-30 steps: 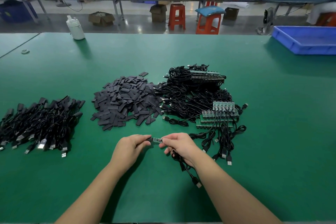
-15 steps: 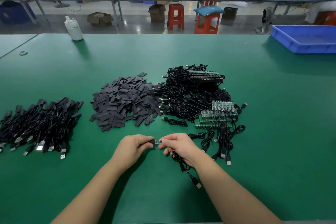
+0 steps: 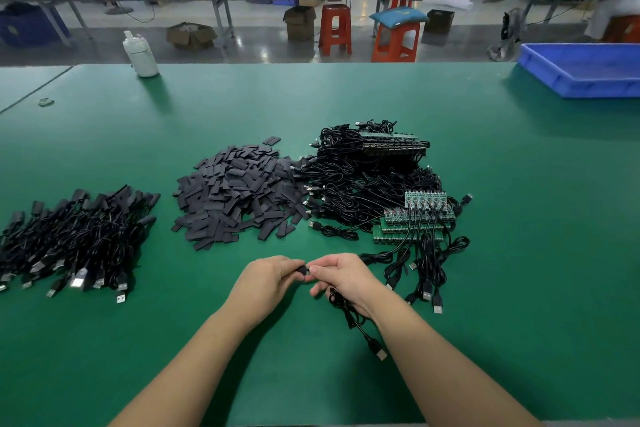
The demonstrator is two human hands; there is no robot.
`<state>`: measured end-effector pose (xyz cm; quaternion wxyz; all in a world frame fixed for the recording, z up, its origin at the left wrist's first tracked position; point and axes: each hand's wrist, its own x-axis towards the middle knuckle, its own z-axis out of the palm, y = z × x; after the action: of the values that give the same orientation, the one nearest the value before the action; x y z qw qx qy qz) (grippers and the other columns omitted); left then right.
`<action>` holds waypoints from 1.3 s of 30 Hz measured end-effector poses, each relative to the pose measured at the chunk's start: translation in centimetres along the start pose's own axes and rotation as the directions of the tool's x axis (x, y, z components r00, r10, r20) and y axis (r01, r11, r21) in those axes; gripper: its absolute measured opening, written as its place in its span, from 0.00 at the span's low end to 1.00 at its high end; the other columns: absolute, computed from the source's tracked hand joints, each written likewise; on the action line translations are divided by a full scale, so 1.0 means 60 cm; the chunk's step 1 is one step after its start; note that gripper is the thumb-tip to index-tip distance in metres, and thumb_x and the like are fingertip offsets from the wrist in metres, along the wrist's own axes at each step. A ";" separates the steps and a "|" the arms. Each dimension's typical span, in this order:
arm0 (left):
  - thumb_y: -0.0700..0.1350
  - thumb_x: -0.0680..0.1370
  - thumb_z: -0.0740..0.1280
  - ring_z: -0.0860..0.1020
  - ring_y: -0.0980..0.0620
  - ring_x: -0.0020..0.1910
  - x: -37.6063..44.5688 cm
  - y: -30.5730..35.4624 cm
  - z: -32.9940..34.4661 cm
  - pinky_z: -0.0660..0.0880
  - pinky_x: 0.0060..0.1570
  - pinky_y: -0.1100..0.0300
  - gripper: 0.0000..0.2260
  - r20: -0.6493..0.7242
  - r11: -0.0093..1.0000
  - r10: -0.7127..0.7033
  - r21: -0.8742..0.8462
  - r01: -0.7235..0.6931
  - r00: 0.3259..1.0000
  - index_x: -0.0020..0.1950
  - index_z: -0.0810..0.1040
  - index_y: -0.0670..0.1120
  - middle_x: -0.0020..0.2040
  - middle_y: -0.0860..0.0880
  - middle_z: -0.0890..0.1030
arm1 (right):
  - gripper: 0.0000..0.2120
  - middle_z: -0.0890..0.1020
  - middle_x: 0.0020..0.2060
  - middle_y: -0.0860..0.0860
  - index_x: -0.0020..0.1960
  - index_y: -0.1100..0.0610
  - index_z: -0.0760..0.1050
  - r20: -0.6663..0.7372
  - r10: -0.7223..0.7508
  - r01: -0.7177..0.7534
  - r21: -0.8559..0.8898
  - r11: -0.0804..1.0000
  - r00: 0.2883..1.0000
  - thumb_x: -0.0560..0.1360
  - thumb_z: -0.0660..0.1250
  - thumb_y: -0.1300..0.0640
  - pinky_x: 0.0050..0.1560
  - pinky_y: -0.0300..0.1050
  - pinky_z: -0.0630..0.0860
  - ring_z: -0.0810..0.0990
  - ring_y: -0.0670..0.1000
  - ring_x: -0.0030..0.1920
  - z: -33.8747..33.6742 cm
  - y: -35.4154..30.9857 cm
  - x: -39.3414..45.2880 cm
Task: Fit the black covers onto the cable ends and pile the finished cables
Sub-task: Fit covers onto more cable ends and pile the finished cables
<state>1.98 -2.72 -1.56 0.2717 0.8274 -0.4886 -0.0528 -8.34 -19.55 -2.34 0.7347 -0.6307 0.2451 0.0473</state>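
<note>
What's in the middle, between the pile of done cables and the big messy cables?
The heap of loose black covers, seen in the head view, between the finished cables and the unfinished cables.

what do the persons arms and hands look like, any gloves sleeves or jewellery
Both forearms are bare right down to the bottom edge of the picture, with no sleeve in view. The left hand and the right hand wear no gloves. No watch, bracelet or wrist strap shows on either wrist, and no ring can be seen on the fingers that show.

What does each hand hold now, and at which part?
The left hand pinches a black cover; the right hand pinches the cable at its board end, where the cover goes on.
</note>
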 end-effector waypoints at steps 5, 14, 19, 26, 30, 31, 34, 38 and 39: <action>0.46 0.79 0.68 0.80 0.56 0.45 -0.003 0.007 0.004 0.77 0.48 0.59 0.08 -0.027 1.000 0.017 -0.015 -0.017 1.000 0.58 0.83 0.52 0.47 0.55 0.83 | 0.05 0.87 0.45 0.55 0.55 0.60 0.79 0.001 0.001 -0.001 0.006 1.000 1.000 0.80 0.68 0.61 0.30 0.37 0.74 0.85 0.48 0.38 -0.001 0.000 0.000; 0.41 0.77 0.71 0.81 0.59 0.45 -0.013 0.011 0.016 0.76 0.49 0.67 0.10 -0.139 0.997 0.012 -0.069 -0.021 0.990 0.58 0.84 0.48 0.48 0.55 0.85 | 0.04 0.87 0.43 0.54 0.53 0.60 0.79 0.019 -0.010 0.010 0.015 1.000 1.000 0.80 0.68 0.62 0.29 0.37 0.74 0.85 0.48 0.37 0.002 0.000 -0.003; 0.43 0.78 0.70 0.82 0.55 0.46 -0.010 0.005 0.016 0.77 0.49 0.62 0.11 -0.111 0.998 0.055 0.016 -0.053 0.992 0.60 0.83 0.47 0.49 0.53 0.85 | 0.03 0.86 0.42 0.58 0.53 0.62 0.77 0.033 -0.020 0.018 0.072 0.997 0.999 0.80 0.66 0.66 0.36 0.40 0.81 0.86 0.52 0.39 0.004 0.000 -0.002; 0.49 0.77 0.71 0.82 0.54 0.48 -0.008 0.011 0.015 0.78 0.48 0.60 0.10 -0.143 0.994 -0.009 0.106 0.024 0.990 0.57 0.83 0.50 0.51 0.55 0.85 | 0.04 0.86 0.42 0.60 0.53 0.63 0.78 0.003 -0.022 0.021 0.099 0.995 1.000 0.79 0.67 0.65 0.37 0.41 0.81 0.86 0.52 0.40 0.007 0.004 0.003; 0.48 0.72 0.76 0.82 0.51 0.40 -0.005 0.017 0.000 0.79 0.34 0.60 0.06 -0.103 0.942 0.108 0.327 -0.069 0.989 0.48 0.85 0.52 0.46 0.56 0.85 | 0.04 0.87 0.43 0.58 0.53 0.62 0.79 -0.008 -0.033 0.034 0.061 0.998 0.999 0.78 0.69 0.64 0.37 0.41 0.81 0.86 0.53 0.40 0.012 0.008 0.005; 0.48 0.74 0.75 0.82 0.51 0.41 -0.004 0.016 -0.001 0.79 0.34 0.59 0.05 -0.082 0.938 0.101 0.339 -0.067 0.991 0.49 0.84 0.52 0.46 0.56 0.85 | 0.04 0.87 0.43 0.57 0.53 0.62 0.79 -0.007 -0.037 0.037 0.054 0.998 0.999 0.78 0.69 0.64 0.37 0.41 0.81 0.86 0.52 0.40 0.013 0.009 0.005; 0.46 0.77 0.70 0.83 0.51 0.44 -0.006 0.012 0.002 0.79 0.37 0.57 0.05 -0.078 0.955 0.070 0.293 -0.045 0.995 0.52 0.83 0.50 0.47 0.55 0.84 | 0.03 0.87 0.43 0.56 0.53 0.61 0.79 -0.005 -0.046 0.046 0.050 0.998 0.999 0.79 0.68 0.64 0.37 0.41 0.81 0.86 0.53 0.41 0.014 0.010 0.005; 0.40 0.75 0.73 0.83 0.50 0.38 -0.013 0.015 0.007 0.79 0.34 0.59 0.06 -0.163 0.979 0.081 0.196 -0.048 0.983 0.51 0.84 0.46 0.44 0.53 0.85 | 0.04 0.87 0.42 0.57 0.54 0.62 0.79 -0.014 -0.048 0.048 0.065 0.997 0.999 0.79 0.67 0.64 0.38 0.42 0.81 0.86 0.53 0.40 0.015 0.010 0.004; 0.40 0.75 0.73 0.83 0.50 0.37 -0.014 0.016 0.008 0.79 0.34 0.58 0.06 -0.179 0.982 0.084 0.181 -0.051 0.980 0.51 0.84 0.46 0.44 0.53 0.85 | 0.04 0.87 0.42 0.57 0.54 0.62 0.79 -0.015 -0.048 0.049 0.063 0.997 0.999 0.80 0.67 0.64 0.38 0.42 0.81 0.86 0.53 0.40 0.015 0.010 0.004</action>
<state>0.61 -2.55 -1.64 0.2440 0.8322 -0.4919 0.0771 -8.09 -18.63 -2.92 0.7537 -0.6131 0.2362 0.0174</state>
